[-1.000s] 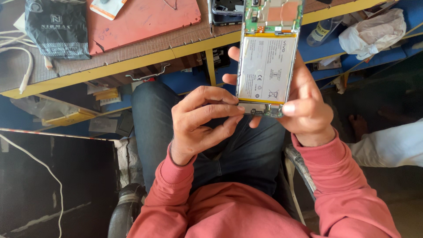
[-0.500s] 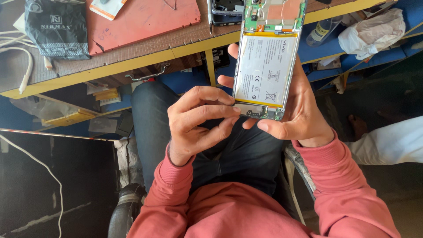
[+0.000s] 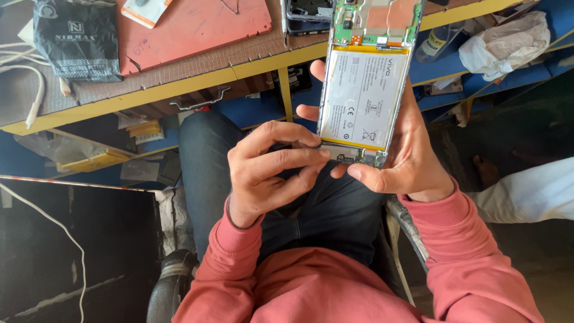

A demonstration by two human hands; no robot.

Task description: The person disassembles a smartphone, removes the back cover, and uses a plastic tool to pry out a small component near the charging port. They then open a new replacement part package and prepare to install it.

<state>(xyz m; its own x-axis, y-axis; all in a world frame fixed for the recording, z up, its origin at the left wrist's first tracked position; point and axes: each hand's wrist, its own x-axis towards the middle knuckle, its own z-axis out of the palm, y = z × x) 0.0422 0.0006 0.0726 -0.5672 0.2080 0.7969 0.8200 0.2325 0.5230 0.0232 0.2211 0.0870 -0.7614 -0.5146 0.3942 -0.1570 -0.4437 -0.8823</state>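
An opened phone (image 3: 366,84), flat and rectangular with a pale battery exposed, is grasped from behind by the right hand (image 3: 402,157) above the lap. Its lower edge is pinched by the left hand (image 3: 269,170) fingertips.

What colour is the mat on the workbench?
The mat is reddish orange, seen best in the head view.

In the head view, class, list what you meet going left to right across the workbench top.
Black pouch → red-orange mat → dark opened device → opened phone held in the right hand → crumpled white cloth.
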